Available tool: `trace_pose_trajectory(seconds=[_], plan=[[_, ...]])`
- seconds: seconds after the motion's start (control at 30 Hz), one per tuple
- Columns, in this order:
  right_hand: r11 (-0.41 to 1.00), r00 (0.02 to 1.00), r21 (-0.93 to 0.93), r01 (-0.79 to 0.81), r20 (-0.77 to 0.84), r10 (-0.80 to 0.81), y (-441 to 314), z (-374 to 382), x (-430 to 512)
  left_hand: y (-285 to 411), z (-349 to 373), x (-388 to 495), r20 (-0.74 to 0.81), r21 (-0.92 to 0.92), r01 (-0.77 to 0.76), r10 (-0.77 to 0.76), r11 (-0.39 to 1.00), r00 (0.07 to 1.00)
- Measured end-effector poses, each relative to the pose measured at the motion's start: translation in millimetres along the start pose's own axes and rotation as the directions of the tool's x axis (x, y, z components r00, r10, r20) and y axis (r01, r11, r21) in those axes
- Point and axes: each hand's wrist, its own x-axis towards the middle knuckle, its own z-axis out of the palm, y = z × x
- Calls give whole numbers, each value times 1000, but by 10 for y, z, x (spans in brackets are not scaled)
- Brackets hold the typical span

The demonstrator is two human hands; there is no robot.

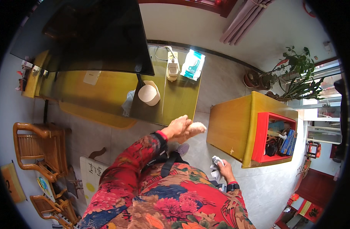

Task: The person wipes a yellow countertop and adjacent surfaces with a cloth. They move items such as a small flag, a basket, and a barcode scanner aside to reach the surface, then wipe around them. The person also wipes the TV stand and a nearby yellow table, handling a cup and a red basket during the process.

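Note:
My left hand (177, 128) reaches out past the near right corner of a long yellow-brown table (180, 100). It grips a pale, fuzzy-looking item (198, 128), whose exact kind I cannot tell. Lower on the right, beside my body, my right hand (227, 171) holds a crumpled white-grey cloth (216, 166). On the table, nearest my left hand, stands a cream paper roll (149, 94). A blue-grey cloth (129, 103) hangs at the table's front edge. Below my left hand shows a purplish shoe (182, 149) on the grey tiled floor.
A large black television (100, 37) overhangs the table. Behind the roll lie a power strip (172, 67) and a wipes packet (193, 64). Right, a wooden cabinet (230, 126) bears a red box (258, 140) of small items. Potted plants (299, 68) and wooden chairs (40, 148) stand around.

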Motion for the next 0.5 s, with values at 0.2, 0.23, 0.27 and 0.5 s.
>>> trace_pose_trajectory(seconds=[0.2,0.23,0.27,0.5], plan=[[929,935,-184,321,-96,-342,-1190,158,360,-343,-369,-936,-61,-500,180,-241,847,969],[886,880,-200,418,-154,-450,-1416,250,449,-437,-443,-1099,-80,-469,230,-300,853,951],[868,860,-148,474,-133,-492,-1630,315,529,-507,-486,-1246,-94,-479,290,-377,828,921],[471,487,-510,720,-112,-866,-2694,1100,968,-853,-500,-2042,-190,-479,452,-591,753,784]])
